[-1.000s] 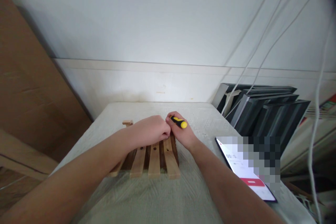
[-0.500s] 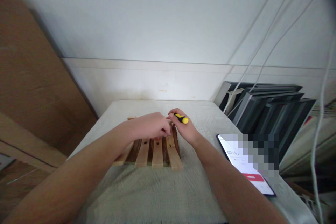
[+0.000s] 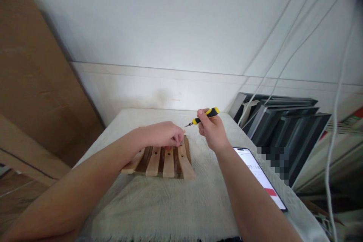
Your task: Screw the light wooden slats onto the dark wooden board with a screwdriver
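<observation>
A small wooden slatted rack [image 3: 163, 159] with drilled holes lies on a cloth-covered table [image 3: 170, 204]. My left hand [image 3: 161, 134] rests on the rack's far end, its fingertips pinched on a tiny dark screw [image 3: 180, 144] at the right slat. To the right and above the rack, my right hand [image 3: 212, 130] is closed around a yellow and black screwdriver [image 3: 202, 116]. Its metal tip points down-left toward the rack without touching it.
A phone [image 3: 262, 177] with a lit screen lies on the table's right side. Dark framed panels [image 3: 286, 128] lean against the wall at right, with white cables [image 3: 283, 45] hanging over them. A brown board [image 3: 31, 83] leans at left.
My right hand has lifted the screwdriver up and to the right, away from the rack. My left hand stays on the rack, fingertips now pinched at the right slat.
</observation>
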Motion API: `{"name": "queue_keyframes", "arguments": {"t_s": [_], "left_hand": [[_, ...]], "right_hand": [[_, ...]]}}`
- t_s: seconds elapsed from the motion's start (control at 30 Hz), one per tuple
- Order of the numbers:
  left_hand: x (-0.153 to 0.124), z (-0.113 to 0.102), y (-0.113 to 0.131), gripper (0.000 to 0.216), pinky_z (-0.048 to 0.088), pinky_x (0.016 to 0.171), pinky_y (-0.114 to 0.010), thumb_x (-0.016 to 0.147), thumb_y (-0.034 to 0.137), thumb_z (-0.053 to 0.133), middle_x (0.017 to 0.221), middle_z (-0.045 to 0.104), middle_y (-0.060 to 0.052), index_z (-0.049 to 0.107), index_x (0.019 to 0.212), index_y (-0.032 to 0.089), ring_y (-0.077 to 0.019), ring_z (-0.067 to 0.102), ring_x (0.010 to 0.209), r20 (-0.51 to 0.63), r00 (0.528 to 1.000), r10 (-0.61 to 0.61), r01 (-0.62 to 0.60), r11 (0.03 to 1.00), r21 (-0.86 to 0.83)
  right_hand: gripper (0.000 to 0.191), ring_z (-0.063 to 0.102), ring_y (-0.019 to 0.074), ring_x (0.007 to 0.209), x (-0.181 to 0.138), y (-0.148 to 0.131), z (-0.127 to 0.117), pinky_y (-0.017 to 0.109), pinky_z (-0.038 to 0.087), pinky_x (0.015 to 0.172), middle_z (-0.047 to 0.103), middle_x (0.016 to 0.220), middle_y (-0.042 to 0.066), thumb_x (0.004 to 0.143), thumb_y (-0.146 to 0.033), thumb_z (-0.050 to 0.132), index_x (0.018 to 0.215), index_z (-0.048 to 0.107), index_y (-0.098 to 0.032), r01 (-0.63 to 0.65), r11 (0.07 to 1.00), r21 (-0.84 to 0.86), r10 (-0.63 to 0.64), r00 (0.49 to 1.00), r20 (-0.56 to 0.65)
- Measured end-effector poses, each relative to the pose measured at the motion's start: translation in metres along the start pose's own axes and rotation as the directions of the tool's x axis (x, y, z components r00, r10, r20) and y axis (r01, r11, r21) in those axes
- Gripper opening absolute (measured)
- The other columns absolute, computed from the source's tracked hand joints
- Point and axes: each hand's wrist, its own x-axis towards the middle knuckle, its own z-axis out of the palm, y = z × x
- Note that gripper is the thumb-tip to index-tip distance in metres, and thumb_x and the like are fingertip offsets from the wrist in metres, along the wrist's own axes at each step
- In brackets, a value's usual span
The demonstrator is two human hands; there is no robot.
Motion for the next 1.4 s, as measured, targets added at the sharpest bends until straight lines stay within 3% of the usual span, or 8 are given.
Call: {"name": "queue_keyframes", "arguments": {"t_s": [0.07, 0.13, 0.27, 0.47, 0.73, 0.93, 1.17, 1.4], "left_hand": [[-0.001, -0.001, 0.002, 0.006, 0.039, 0.06, -0.019, 0.083, 0.016, 0.055, 0.073, 0.069, -0.001, 0.061, 0.082, 0.015, -0.0103, 0.061, 0.061, 0.002, 1.0, 0.017, -0.017, 1.0, 0.007], [-0.003, -0.002, 0.002, 0.006, 0.04, 0.061, -0.02, 0.081, 0.012, 0.056, 0.075, 0.07, -0.001, 0.061, 0.081, 0.015, -0.0116, 0.062, 0.066, 0.005, 0.999, 0.035, -0.035, 0.999, 0.013], [-0.01, -0.007, 0.001, 0.021, 0.043, 0.068, -0.02, 0.079, 0.006, 0.058, 0.096, 0.072, -0.004, 0.063, 0.096, 0.016, -0.0137, 0.065, 0.083, 0.059, 0.998, 0.01, -0.009, 1.0, -0.016], [-0.018, -0.018, 0.005, 0.016, 0.039, 0.061, -0.017, 0.083, 0.013, 0.055, 0.083, 0.071, -0.002, 0.07, 0.088, 0.016, -0.0108, 0.06, 0.071, 0.291, 0.957, 0.005, -0.017, 0.999, 0.036], [-0.017, -0.015, 0.001, 0.019, 0.038, 0.063, -0.018, 0.08, 0.013, 0.057, 0.084, 0.072, 0.0, 0.074, 0.087, 0.021, -0.011, 0.059, 0.071, 0.198, 0.98, 0.024, -0.016, 0.999, -0.04], [-0.016, -0.014, -0.002, 0.024, 0.038, 0.062, -0.018, 0.082, 0.011, 0.054, 0.084, 0.073, -0.001, 0.075, 0.09, 0.021, -0.0111, 0.06, 0.071, 0.232, 0.973, 0.006, -0.003, 1.0, -0.015], [-0.013, -0.013, -0.002, 0.025, 0.04, 0.064, -0.019, 0.083, 0.012, 0.054, 0.088, 0.074, -0.002, 0.074, 0.095, 0.019, -0.0129, 0.061, 0.074, 0.232, 0.973, -0.008, 0.003, 1.0, 0.018], [-0.011, -0.01, 0.001, 0.02, 0.039, 0.064, -0.018, 0.085, 0.019, 0.055, 0.086, 0.073, -0.001, 0.075, 0.088, 0.02, -0.011, 0.06, 0.073, 0.143, 0.989, -0.036, 0.028, 0.998, 0.059]], "right_hand": [[0.037, 0.035, 0.0054, 0.036, -0.001, -0.008, 0.0, 0.019, 0.023, 0.032, 0.043, 0.052, -0.008, 0.074, -0.055, 0.065, 0.076, 0.05, -0.022, -0.044, 0.995, 0.094, 0.04, 0.998, 0.041], [0.031, 0.053, 0.0072, 0.049, -0.003, -0.017, -0.003, 0.019, 0.038, 0.037, 0.061, 0.074, -0.001, 0.07, -0.046, 0.071, 0.079, 0.055, -0.021, -0.036, 0.984, 0.174, 0.024, 0.997, 0.074], [0.03, 0.066, 0.0116, 0.074, -0.007, -0.029, -0.01, 0.023, 0.056, 0.061, 0.066, 0.11, 0.004, 0.062, -0.027, 0.077, 0.089, 0.065, -0.022, -0.063, 0.977, 0.203, 0.025, 0.982, 0.186], [0.03, 0.051, 0.0067, 0.044, -0.003, -0.014, -0.009, 0.019, 0.041, 0.035, 0.067, 0.074, 0.004, 0.071, -0.041, 0.072, 0.081, 0.067, -0.013, -0.042, 0.999, 0.03, 0.036, 0.986, 0.162], [0.021, 0.057, 0.0104, 0.06, -0.007, -0.01, -0.003, 0.024, 0.049, 0.046, 0.069, 0.101, 0.006, 0.066, -0.024, 0.072, 0.085, 0.063, -0.019, -0.003, 0.997, 0.071, -0.013, 0.975, 0.223], [0.02, 0.055, 0.0108, 0.056, -0.01, -0.009, -0.006, 0.027, 0.047, 0.052, 0.071, 0.091, 0.005, 0.067, -0.02, 0.067, 0.087, 0.069, -0.018, 0.064, 0.966, -0.251, 0.035, 0.927, 0.373], [0.023, 0.053, 0.0133, 0.055, -0.013, -0.007, -0.005, 0.028, 0.043, 0.052, 0.065, 0.068, 0.002, 0.071, -0.036, 0.067, 0.085, 0.07, -0.018, 0.206, 0.876, -0.436, -0.079, 0.953, 0.292], [0.023, 0.063, 0.0169, 0.067, -0.01, 0.0, 0.002, 0.031, 0.049, 0.064, 0.07, 0.079, 0.005, 0.067, -0.027, 0.06, 0.086, 0.068, -0.017, 0.107, 0.94, -0.323, -0.025, 0.969, 0.246]]}}
